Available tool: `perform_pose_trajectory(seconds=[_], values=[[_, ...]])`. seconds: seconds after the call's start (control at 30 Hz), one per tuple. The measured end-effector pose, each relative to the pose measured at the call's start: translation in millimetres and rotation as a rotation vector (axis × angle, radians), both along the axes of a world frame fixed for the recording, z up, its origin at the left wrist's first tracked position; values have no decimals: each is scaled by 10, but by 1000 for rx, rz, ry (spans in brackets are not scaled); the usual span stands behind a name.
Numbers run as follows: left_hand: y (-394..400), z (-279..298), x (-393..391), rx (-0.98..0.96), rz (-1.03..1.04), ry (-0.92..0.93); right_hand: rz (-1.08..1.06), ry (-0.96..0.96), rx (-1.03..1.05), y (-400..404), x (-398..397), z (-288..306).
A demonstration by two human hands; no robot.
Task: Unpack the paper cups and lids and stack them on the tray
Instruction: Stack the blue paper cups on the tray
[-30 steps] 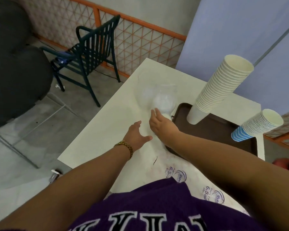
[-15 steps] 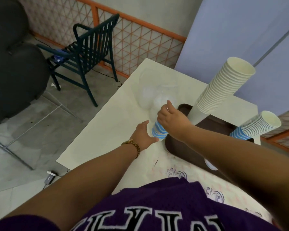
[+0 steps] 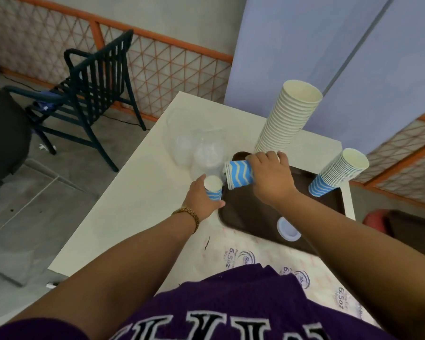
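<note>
Over the brown tray's [image 3: 255,217] left edge, we should keep our right hand [image 3: 271,175] wrapped on the tilted blue-wave cup stack [image 3: 238,174], left hand [image 3: 201,200] pinching one cup [image 3: 213,188], and nest them squarely.

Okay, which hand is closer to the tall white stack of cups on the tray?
Right. The right hand grips a small batch of blue wavy cups right at the foot of the tall white stack. The left hand grips a single blue cup farther off, beside the tray.

The thin printed plastic wrapper [image 3: 268,253] lying on the bench nearer the person than the fingers reads "6.5oz" repeatedly beside round logos too blurred to read.

The purple mesh shirt [image 3: 231,305] bears large white letters, cut off.
</note>
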State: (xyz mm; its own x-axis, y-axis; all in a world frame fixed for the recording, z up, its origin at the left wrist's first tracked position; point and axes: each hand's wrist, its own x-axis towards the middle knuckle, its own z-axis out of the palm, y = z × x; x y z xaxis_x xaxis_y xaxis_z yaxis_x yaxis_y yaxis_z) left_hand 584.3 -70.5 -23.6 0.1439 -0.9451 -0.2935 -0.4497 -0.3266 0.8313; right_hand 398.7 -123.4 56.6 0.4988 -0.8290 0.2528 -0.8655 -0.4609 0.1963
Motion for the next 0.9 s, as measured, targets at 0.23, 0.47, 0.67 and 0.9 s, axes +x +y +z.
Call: perform_pose_trajectory(seconds=[0.23,0.47,0.67,0.9], values=[[-72,-20,-82,-84,91,13,-332,-1400,917,278,-368,-95],[-63,32,-133,-95,101,-22,-235,-1923,1019,363,-613,-137],[-58,39,-160,-97,104,-34,-327,-1809,538,80,-1111,245],[-64,85,-196,-91,106,-70,-501,-1526,74,-447,-1894,550]])
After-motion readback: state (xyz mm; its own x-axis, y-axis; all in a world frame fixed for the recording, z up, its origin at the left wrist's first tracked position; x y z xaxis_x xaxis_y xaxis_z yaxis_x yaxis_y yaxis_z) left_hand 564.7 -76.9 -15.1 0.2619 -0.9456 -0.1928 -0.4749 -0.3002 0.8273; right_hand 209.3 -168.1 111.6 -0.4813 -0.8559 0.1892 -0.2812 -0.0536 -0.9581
